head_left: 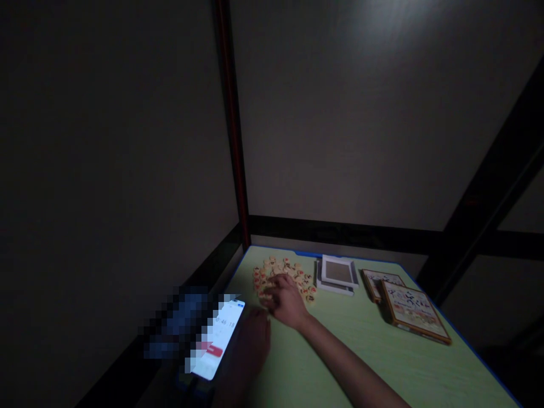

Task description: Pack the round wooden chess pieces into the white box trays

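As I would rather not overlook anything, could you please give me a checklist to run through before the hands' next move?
1. Round pieces fully in view: not ok, the right hand covers some.
2. Right hand gripping a piece: cannot tell.
3. Left hand free of pieces: cannot tell, it is too dark.
4. White trays apart from both hands: ok.
5. Flat patterned boxes apart from both hands: ok.
6. Phone screen lit: ok.
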Demonstrator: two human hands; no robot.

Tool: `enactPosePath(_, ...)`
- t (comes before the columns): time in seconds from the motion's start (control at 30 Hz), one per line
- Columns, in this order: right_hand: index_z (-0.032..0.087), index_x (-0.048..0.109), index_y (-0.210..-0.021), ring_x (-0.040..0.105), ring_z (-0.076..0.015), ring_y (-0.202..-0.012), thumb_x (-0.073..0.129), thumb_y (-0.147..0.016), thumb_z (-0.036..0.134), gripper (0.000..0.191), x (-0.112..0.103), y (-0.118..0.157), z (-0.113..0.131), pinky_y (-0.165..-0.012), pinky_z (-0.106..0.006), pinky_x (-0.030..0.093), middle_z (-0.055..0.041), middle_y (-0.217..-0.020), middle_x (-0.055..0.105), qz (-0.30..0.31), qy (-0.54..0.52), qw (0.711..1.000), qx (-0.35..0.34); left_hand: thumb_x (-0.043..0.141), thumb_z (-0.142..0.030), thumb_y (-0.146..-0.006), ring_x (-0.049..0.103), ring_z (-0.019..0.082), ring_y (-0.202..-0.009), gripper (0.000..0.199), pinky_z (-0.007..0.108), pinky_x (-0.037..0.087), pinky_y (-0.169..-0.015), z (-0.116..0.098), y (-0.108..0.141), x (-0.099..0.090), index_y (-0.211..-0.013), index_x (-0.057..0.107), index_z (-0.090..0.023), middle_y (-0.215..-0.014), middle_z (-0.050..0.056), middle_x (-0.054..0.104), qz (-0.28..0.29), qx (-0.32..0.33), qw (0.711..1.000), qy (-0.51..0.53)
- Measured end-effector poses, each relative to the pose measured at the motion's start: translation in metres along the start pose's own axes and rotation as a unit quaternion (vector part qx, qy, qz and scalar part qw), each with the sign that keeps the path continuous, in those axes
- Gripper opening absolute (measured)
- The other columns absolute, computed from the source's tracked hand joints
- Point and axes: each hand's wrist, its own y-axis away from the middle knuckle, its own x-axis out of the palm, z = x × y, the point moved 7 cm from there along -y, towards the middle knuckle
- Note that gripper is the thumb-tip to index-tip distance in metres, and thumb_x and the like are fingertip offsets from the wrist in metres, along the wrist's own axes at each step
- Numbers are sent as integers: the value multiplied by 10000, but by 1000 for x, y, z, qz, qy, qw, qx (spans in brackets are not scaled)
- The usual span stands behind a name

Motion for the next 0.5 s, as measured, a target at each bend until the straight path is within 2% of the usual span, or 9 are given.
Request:
enactPosePath(0.13,237,770,-866,628,-218,-1004,622,-857,171,163,-36,-5,-13,-924,-381,476,-51,-998,736,-21,-49,999,3,494,-258,-916,615,259,-997,208,353,448,-867,-14,2,-4,-992,670,-176,-1036,114,677,33,-15,999,33)
enactPosePath(0.23,221,755,-852,654,-206,-966,596,-834,112,193,-52,7,-17,-906,-361,494,-45,-980,745,4,-44,999,-22,554,-246,-900,610,260,-1037,206,341,447,-871,-22,-2,-8,-1046,663,-152,-1110,133,666,45,-26,997,54)
enactPosePath(0.33,212,750,-942,653,-209,-978,581,-840,109,223,-54,29,-18,-898,-351,508,-60,-999,735,27,-32,998,-41,540,-153,-904,602,236,-1088,230,309,435,-894,-26,-10,-5,-1107,644,-132,-1191,147,644,58,-29,995,72)
enactPosePath(0.5,205,716,-1092,628,-225,-1035,583,-838,117,300,-50,45,-25,-916,-358,509,-89,-1095,700,18,19,1000,-15,485,-77,-911,627,213,-1028,239,294,441,-830,-20,-23,2,-1081,640,-142,-1171,142,648,57,-34,997,46)
